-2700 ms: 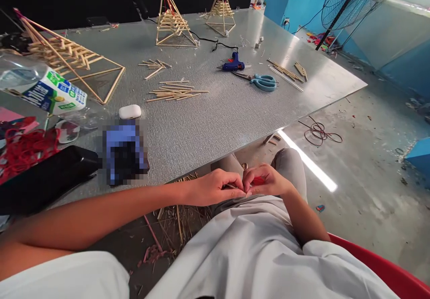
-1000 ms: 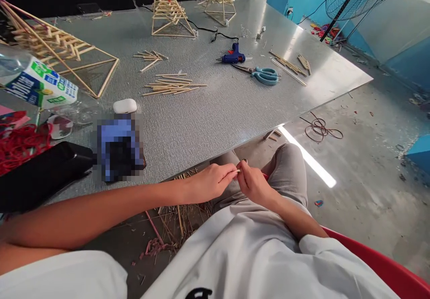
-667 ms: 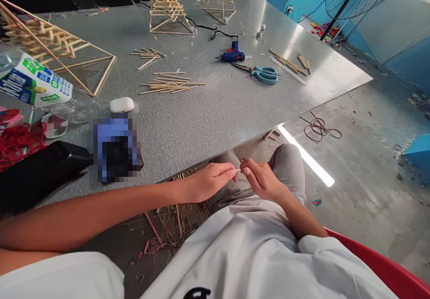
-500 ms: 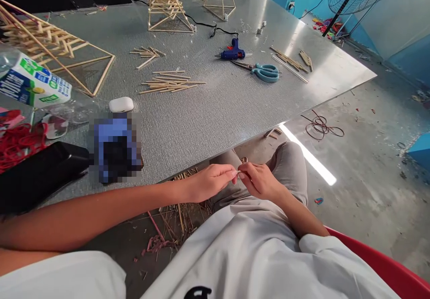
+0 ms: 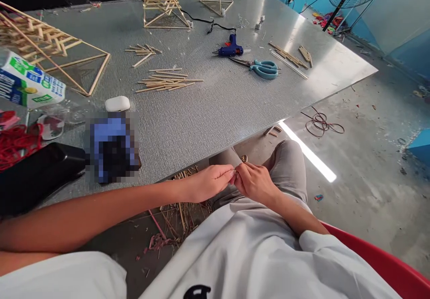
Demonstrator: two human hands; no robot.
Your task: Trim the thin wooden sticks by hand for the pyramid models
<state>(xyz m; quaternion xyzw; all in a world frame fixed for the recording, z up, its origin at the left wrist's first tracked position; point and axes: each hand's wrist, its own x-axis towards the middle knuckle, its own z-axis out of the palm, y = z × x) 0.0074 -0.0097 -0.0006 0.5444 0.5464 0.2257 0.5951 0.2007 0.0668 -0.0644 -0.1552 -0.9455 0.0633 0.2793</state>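
Above the lap, left hand and right hand are meeting, both pinching a thin piece, mostly hidden; can't tell material. Probably behaving light and stiff, so small pinches near its ends should be suiting it. Farther off, on the surface, sticks are lying loose, likely dry, light, snappable: best taken mid-length. Beyond, scissors and glue gun are resting; frames are standing behind, looking joint-fragile.

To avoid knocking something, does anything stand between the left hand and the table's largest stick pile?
Only the table's near edge lies between the left hand and that stick pile; nothing else visible does.
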